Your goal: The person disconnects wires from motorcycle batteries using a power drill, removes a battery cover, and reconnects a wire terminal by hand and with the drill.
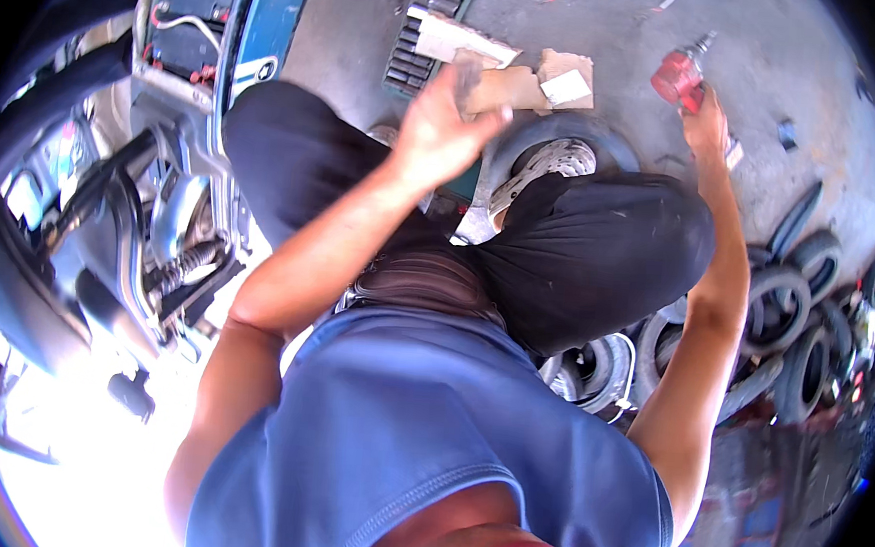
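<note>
My right hand (705,127) is closed around the handle of a red impact wrench (678,80), held out at the far right with its metal nose pointing away from me. My left hand (448,134) is raised above the area between my knees, its thumb stretched out and its fingers partly smeared by motion; nothing shows in it. Just beyond it lie torn pieces of cardboard (509,89) on the floor. A teal socket case (408,63) with several dark sockets sits beside them, partly covered by a pale piece.
A tyre (614,144) lies by my foot in a white clog (549,168). A motorbike (109,243) stands at my left, near a blue cabinet (272,23) or panel. Several used tyres (782,295) are heaped at my right on the grey floor (752,52).
</note>
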`<state>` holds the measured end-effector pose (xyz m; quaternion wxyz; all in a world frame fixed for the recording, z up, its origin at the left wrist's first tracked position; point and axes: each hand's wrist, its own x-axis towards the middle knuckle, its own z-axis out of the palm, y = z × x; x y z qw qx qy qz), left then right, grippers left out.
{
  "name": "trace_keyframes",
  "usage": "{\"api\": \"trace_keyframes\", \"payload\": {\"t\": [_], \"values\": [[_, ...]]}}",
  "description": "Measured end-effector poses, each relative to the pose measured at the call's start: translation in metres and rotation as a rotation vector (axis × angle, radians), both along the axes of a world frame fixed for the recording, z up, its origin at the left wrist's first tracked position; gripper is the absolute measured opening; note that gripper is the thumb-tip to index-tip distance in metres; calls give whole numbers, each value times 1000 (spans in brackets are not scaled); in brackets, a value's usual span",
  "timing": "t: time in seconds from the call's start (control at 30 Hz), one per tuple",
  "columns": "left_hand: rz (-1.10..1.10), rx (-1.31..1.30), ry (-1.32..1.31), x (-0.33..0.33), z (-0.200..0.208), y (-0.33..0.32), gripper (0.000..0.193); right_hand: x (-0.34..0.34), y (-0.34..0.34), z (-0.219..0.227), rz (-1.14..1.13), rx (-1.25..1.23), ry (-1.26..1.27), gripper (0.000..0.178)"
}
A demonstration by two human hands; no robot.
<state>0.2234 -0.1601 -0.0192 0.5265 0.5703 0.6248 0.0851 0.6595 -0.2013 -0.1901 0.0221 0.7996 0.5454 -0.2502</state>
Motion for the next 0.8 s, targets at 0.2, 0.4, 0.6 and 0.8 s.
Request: {"api": "trace_keyframes", "payload": {"t": [0.2, 0.4, 0.6, 0.8], "values": [[-152, -357, 806, -32, -60, -145, 120, -8, -13, -40, -27, 63, 5, 63], [159, -140, 771, -36, -97, -218, 96, -6, -3, -45, -73, -58, 31, 66], [255, -253, 708, -35, -58, -172, 92, -34, 112, 60, 171, 85, 155, 66], [-16, 267, 347, -8, 109, -70, 86, -164, 190, 189, 100, -214, 897, 85]]}}
